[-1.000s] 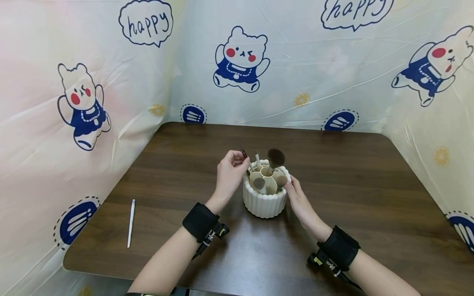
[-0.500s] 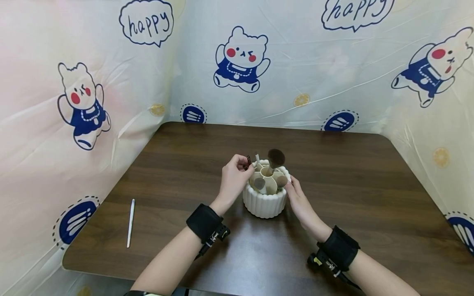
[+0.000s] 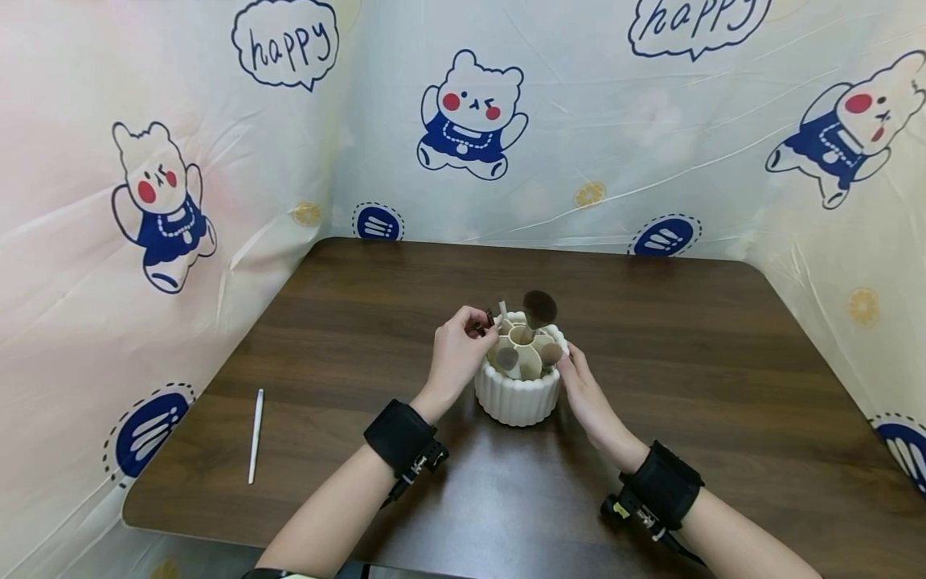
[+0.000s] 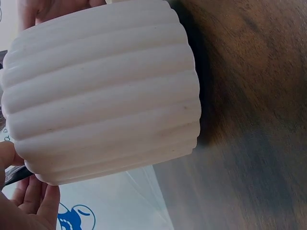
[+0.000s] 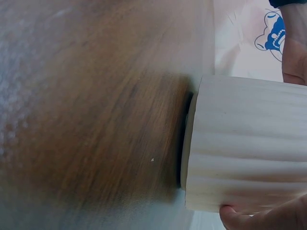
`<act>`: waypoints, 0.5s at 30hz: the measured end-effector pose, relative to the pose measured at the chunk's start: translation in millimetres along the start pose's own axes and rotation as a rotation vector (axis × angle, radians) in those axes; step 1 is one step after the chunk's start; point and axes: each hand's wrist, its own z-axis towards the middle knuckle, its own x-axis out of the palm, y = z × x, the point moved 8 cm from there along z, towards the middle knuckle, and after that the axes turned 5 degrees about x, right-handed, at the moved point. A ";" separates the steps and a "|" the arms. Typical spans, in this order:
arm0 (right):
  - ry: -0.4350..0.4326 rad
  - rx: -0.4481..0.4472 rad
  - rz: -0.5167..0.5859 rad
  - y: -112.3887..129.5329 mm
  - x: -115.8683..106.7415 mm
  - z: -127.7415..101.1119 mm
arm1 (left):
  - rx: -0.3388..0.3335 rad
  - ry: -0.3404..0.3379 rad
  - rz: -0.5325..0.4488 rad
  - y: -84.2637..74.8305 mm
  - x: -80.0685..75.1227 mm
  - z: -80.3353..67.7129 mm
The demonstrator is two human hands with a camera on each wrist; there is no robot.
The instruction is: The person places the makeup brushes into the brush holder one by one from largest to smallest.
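Note:
A white ribbed makeup brush holder (image 3: 518, 400) stands upright near the middle of the table, its inside split into petal-shaped compartments. My left hand (image 3: 457, 350) is at its left rim and pinches a slim dark makeup brush (image 3: 489, 318) between thumb and fingers; the brush's lower part is hidden. In the left wrist view a dark piece of that brush (image 4: 17, 175) shows between the fingers. My right hand (image 3: 584, 392) grips the holder's right side, thumb on the near wall (image 5: 235, 218). A big fluffy brush (image 3: 539, 310) and smaller round-headed brushes (image 3: 507, 359) stick up from the compartments.
A thin white stick (image 3: 256, 437) lies on the brown wooden table (image 3: 651, 338) at the left. Printed cloth with bear drawings (image 3: 473, 112) hangs behind the table and along both sides.
My left hand has shifted slightly right and down against the rim, taking the dark brush lower into the holder. The right hand and the holder have stayed put.

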 end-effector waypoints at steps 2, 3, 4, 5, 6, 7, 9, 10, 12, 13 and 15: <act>0.000 -0.001 -0.002 0.0 0.1 0.1 | -0.009 -0.006 0.005 0.4 -1.2 -0.3; 0.002 -0.001 -0.002 0.1 0.3 0.1 | -0.011 -0.011 0.008 0.2 -2.1 -0.6; 0.002 -0.001 -0.001 0.2 0.3 0.1 | -0.018 -0.012 0.008 0.5 -2.8 -0.7; 0.002 -0.002 -0.002 0.4 0.3 0.1 | -0.026 -0.012 0.008 0.9 -3.3 -1.0; 0.002 -0.002 -0.002 0.5 0.2 0.2 | -0.034 -0.010 0.005 1.4 -3.6 -1.1; 0.002 -0.002 -0.002 0.6 0.0 0.2 | -0.040 -0.008 0.004 2.0 -3.6 -1.3; 0.003 -0.001 -0.005 0.7 -0.1 0.1 | -0.047 -0.003 0.001 2.5 -4.0 -1.8; 0.002 0.000 -0.008 0.8 -0.3 0.0 | -0.053 0.000 0.001 3.2 -3.9 -2.1; 0.004 0.005 -0.013 0.5 -0.3 -0.5 | -0.055 0.004 0.007 4.5 -3.9 -2.4; 0.004 0.007 -0.015 0.6 -0.3 -0.8 | -0.054 0.005 0.011 4.8 -4.1 -2.6; 0.004 0.008 -0.017 0.9 -0.1 -1.5 | -0.052 0.009 0.019 5.0 -4.3 -3.0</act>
